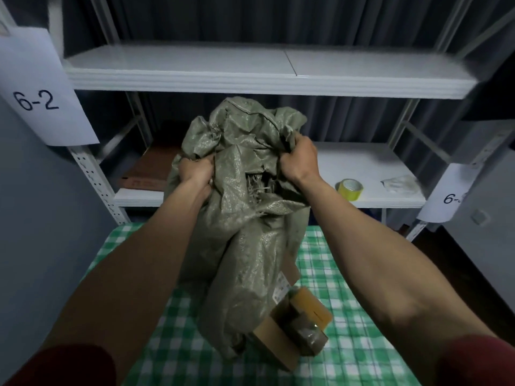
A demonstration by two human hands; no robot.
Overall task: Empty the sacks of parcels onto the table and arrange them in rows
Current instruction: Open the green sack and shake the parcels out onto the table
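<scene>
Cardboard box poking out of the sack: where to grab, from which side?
Probably best: grip the cardboard box at its exposed taped end, coming from the near right. That end lies bare on the table, while the sack drapes its far left part.

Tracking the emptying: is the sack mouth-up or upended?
Upended. The left hand and right hand grip the sack up top; cardboard parcels poke out below onto the table.

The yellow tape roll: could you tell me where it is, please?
The yellow tape roll sits on the lower white shelf in the head view, right of the green sack and left of a crumpled white wrapper.
</scene>
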